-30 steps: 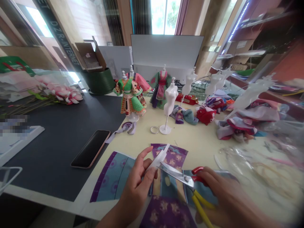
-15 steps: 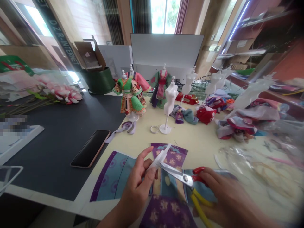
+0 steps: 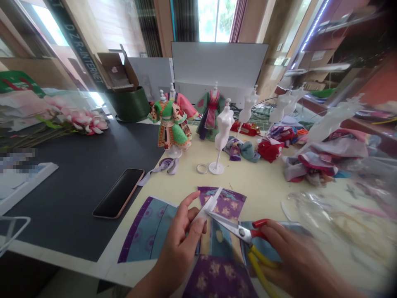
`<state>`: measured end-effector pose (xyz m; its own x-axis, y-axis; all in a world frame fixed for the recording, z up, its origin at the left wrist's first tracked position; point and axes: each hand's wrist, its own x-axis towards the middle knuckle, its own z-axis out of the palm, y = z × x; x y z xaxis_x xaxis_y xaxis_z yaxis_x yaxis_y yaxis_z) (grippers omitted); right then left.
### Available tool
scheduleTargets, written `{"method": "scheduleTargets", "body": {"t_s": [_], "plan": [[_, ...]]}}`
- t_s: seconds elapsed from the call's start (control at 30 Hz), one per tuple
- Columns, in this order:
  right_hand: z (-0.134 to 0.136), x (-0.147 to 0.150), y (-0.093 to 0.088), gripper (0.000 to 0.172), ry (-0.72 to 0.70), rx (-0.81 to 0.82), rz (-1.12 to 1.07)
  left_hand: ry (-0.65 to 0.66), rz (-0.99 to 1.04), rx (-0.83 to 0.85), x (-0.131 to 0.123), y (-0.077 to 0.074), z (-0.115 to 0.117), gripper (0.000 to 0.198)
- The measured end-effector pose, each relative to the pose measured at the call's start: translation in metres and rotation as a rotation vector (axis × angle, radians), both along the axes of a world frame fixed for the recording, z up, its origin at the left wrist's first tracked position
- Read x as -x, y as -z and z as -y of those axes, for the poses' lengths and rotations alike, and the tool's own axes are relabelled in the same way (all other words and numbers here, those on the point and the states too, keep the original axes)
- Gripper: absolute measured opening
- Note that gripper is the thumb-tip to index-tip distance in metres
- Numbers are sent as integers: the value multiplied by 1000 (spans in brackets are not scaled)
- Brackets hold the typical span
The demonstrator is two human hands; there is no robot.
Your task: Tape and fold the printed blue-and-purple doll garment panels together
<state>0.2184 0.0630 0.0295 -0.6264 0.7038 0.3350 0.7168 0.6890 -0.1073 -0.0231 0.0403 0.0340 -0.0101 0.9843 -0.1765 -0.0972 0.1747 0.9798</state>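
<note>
My left hand (image 3: 180, 244) pinches a narrow white strip (image 3: 211, 205) between thumb and fingers, a tight hold, while my right hand (image 3: 299, 257) is closed around the red and yellow handles of a pair of sewing scissors (image 3: 240, 231). The strip's long axis rises from my left fingertips up and away to the right, and the steel blades come in from the right, lying almost level, with their tips at the strip's lower edge, just beside my left fingers. My left hand is the nearer one and touches the strip; my right reaches it only through the blades. Under both hands lie printed teal and purple fabric pattern sheets (image 3: 147, 231), with a purple floral piece (image 3: 218, 277) closest to me. Farther along the cream table (image 3: 263, 182) stand a metal ring (image 3: 202, 168), a white dress form (image 3: 225, 128) and a dressed mannequin (image 3: 170, 124), with a heap of folded garments (image 3: 310, 163) to the right. A smartphone (image 3: 118, 193) lies on the dark desk to the left.
</note>
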Motion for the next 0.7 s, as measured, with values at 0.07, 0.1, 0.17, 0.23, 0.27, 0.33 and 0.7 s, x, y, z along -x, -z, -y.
{"method": "scheduleTargets", "body": {"t_s": [0.07,0.1,0.17,0.23,0.27,0.33,0.7], "plan": [[0,0,0,26,8,9,0,-3,3,-2,0,0,0,54],[0,0,1,25,11,16,2,-1,5,-3,0,0,0,54],[0,-1,2,24,20,25,14,3,4,-2,0,0,0,53],[0,-3,4,25,24,22,41,10,-5,3,1,1,-1,53],[0,-4,6,27,30,18,59,14,-12,7,1,1,-1,53],[0,-6,8,31,38,13,91,22,-24,16,1,1,-1,53],[-10,-20,-2,25,111,-198,123,-49,-305,-78,28,-1,-11,50]]}}
